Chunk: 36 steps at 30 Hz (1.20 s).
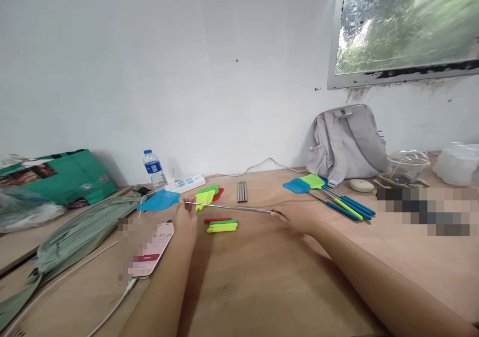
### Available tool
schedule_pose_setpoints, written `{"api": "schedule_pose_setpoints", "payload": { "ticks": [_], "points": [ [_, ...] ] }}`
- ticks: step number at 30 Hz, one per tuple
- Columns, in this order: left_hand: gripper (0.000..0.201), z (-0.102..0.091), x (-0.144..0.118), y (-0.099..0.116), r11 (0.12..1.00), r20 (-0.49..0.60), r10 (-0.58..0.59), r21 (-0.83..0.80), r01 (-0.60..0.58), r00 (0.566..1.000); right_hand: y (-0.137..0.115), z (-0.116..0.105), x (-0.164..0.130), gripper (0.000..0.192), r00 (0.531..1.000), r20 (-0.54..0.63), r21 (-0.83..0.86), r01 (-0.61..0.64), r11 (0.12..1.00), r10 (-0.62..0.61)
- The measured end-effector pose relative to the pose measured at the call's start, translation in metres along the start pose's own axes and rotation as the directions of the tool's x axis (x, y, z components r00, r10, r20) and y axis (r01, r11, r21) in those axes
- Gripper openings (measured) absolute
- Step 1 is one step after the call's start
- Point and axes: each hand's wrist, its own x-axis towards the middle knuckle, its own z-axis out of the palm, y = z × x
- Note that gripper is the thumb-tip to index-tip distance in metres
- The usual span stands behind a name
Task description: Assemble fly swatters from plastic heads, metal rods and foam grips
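At frame centre, the left hand [186, 216] and right hand [290, 214] pinch opposite ends of a thin metal rod [228, 207] carrying a blue mesh swatter head [159, 200], just above the wooden tabletop [262, 277]. Red, green and yellow plastic handle sleeves [221, 224] lie directly beneath it. Finished blue and yellow swatters [329, 197] lie right of it, before a grey backpack [346, 140].

Right hand [295, 216] covers the far end of the metal rod [228, 207], so can't tell how its fingers grip it; left hand [186, 216] hides the join where the rod meets the blue swatter head [159, 200]; two patches are pixelated out, one by the card [154, 250] at left, one right of the swatter pile [331, 196]; the green bag [56, 176] and window [407, 28] get cut off by the edges; bottle [153, 168] label is too small to read.
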Motion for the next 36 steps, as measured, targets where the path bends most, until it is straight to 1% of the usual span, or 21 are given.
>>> {"api": "schedule_pose_setpoints", "payload": {
  "ticks": [3, 6, 9, 11, 15, 19, 22, 25, 32, 36],
  "points": [
    [0.025, 0.0, -0.001, 0.003, 0.998, -0.045, 0.01, -0.058, -0.012, 0.999, 0.01, -0.002, 0.004, 0.043, 0.998, -0.046, -0.063, 0.036, 0.997, -0.039],
    [0.021, 0.002, -0.006, 0.006, 0.994, -0.058, 0.03, -0.101, -0.036, 0.998, 0.023, -0.006, 0.005, 0.042, 0.994, -0.097, -0.138, 0.044, 0.99, -0.057],
    [0.021, 0.0, -0.006, 0.011, 0.99, -0.086, 0.046, -0.129, -0.057, 0.995, 0.043, -0.011, -0.001, 0.04, 0.993, -0.119, -0.19, -0.002, 0.982, -0.022],
    [0.021, -0.003, -0.002, 0.015, 0.989, -0.095, 0.051, -0.136, -0.063, 0.994, 0.058, -0.016, -0.008, 0.038, 0.987, -0.162, -0.231, -0.049, 0.972, 0.011],
    [0.022, -0.008, 0.006, 0.017, 0.989, -0.093, 0.064, -0.126, -0.075, 0.994, 0.084, -0.027, -0.022, 0.038, 0.959, -0.282, -0.313, -0.105, 0.944, 0.013],
    [0.023, -0.01, 0.011, 0.016, 0.991, -0.068, 0.074, -0.103, -0.081, 0.995, 0.097, -0.036, -0.032, 0.037, 0.943, -0.331, -0.343, -0.086, 0.935, -0.035],
    [0.02, -0.012, 0.012, 0.014, 0.993, -0.037, 0.077, -0.083, -0.08, 0.996, 0.104, -0.039, -0.038, 0.037, 0.926, -0.375, -0.359, -0.099, 0.928, -0.046],
    [0.017, -0.014, 0.014, 0.012, 0.994, -0.025, 0.087, -0.068, -0.088, 0.996, 0.11, -0.041, -0.044, 0.037, 0.92, -0.388, -0.373, -0.099, 0.922, -0.059],
    [0.012, -0.016, 0.019, 0.013, 0.995, -0.041, 0.099, -0.024, -0.1, 0.994, 0.125, -0.04, -0.052, 0.035, 0.924, -0.376, -0.406, -0.103, 0.908, -0.064],
    [0.015, -0.017, 0.021, 0.015, 0.994, -0.052, 0.111, -0.009, -0.111, 0.993, 0.132, -0.041, -0.057, 0.035, 0.92, -0.385, -0.419, -0.105, 0.902, -0.072]
  ]
}}
